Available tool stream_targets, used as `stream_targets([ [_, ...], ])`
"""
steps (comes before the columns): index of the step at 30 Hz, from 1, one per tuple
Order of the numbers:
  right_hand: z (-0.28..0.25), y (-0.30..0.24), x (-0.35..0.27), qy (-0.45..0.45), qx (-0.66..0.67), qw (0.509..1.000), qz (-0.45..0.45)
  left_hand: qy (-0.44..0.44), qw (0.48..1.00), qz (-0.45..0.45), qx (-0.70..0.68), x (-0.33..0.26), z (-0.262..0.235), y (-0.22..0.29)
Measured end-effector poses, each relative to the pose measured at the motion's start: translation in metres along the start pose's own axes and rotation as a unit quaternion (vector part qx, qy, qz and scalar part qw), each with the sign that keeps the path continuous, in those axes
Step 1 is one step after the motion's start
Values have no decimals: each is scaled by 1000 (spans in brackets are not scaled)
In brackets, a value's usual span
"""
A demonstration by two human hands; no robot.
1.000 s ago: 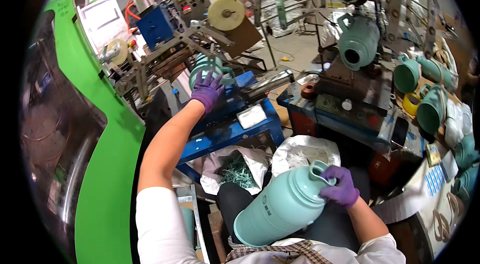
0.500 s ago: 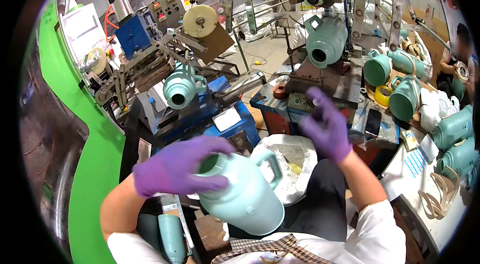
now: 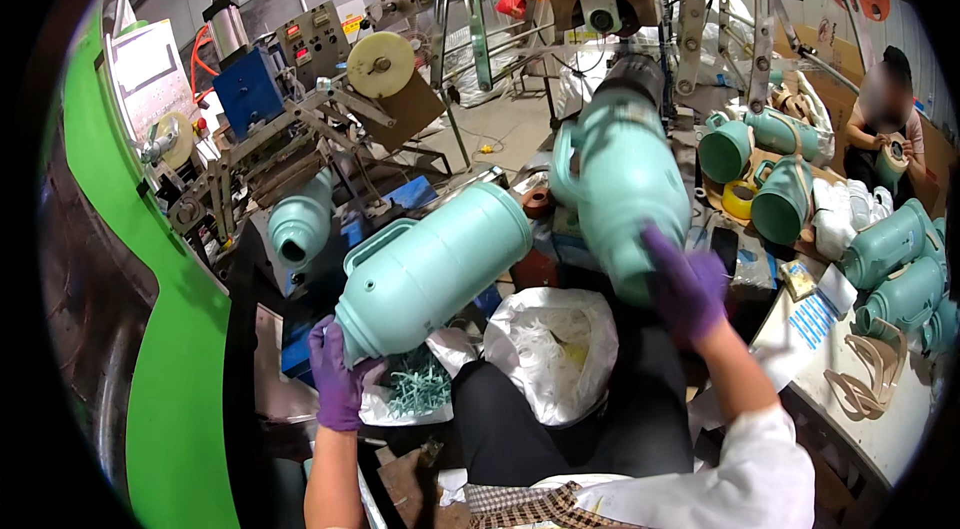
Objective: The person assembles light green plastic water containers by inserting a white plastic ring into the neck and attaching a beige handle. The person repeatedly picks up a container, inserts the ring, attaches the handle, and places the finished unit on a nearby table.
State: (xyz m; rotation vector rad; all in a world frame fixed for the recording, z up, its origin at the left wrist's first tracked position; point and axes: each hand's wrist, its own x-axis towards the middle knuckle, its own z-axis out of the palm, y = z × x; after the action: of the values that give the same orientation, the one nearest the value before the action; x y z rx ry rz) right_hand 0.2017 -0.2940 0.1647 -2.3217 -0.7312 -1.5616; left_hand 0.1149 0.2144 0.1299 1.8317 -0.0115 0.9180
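My left hand (image 3: 338, 375), in a purple glove, is closed around the neck of a mint-green plastic thermos jug shell (image 3: 436, 267). That shell is tilted, its wide base up to the right and its handle on the upper left side. Gloved in purple too, my right hand (image 3: 692, 287) grips the neck end of a second jug shell (image 3: 630, 179), slightly blurred. The far end of this one is at the dark round holder (image 3: 634, 77) of the right machine; whether it is still seated there, I cannot tell. A third shell (image 3: 300, 227) is on the left machine.
Between my legs and the machines stands a white bag (image 3: 552, 349) with pale scraps; green shavings (image 3: 415, 384) lie left of it. On the right are several jug shells (image 3: 785, 201), yellow tape (image 3: 738, 199) and beige straps (image 3: 872, 369). Another person (image 3: 885, 129) sits at far right.
The left-hand shell has swung up and away from my lap, its base now pointing far right. My right hand has gone from empty to gripping the shell at the right machine, which sits nearer me.
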Motion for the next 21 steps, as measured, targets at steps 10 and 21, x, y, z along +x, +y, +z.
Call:
stream_targets([
  [10,-180,-3,-177,31,298,874,382,-127,914,-112,-369,63,329,63],
  [21,-143,7,-143,-131,463,818,315,-156,963,163,145,139,545,125],
])
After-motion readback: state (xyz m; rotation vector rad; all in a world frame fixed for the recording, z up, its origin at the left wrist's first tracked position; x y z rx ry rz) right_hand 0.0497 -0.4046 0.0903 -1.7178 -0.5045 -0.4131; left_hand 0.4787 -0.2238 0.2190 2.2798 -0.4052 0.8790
